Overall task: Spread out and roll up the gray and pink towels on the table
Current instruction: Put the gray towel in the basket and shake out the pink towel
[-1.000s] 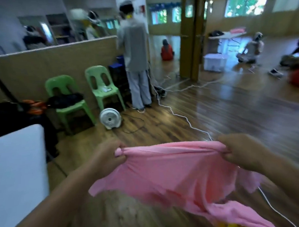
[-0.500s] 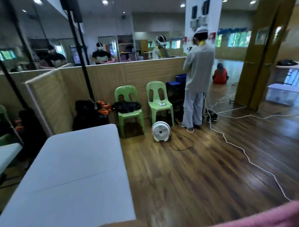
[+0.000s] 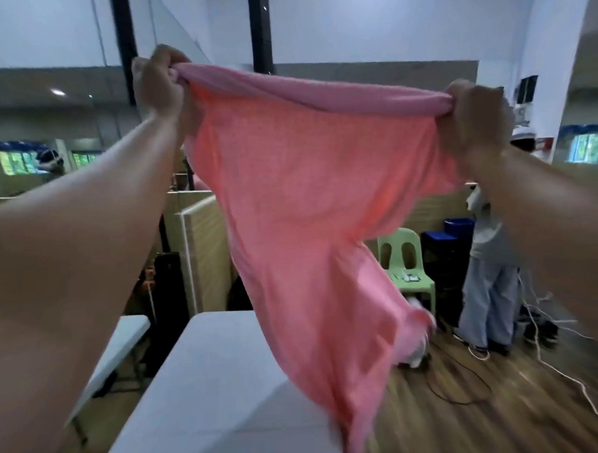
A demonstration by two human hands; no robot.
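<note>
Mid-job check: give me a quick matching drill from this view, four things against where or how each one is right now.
Things:
1. pink towel
2. left hand
3. table
4. green chair

States or places:
A. bare grey top, below the hanging cloth
B. held up in the air, hanging down
C. on the wood floor, beyond the table
D. gripping one bunched upper corner

Pairs: 1-B, 2-D, 3-A, 4-C. The right hand grips the other corner.
</note>
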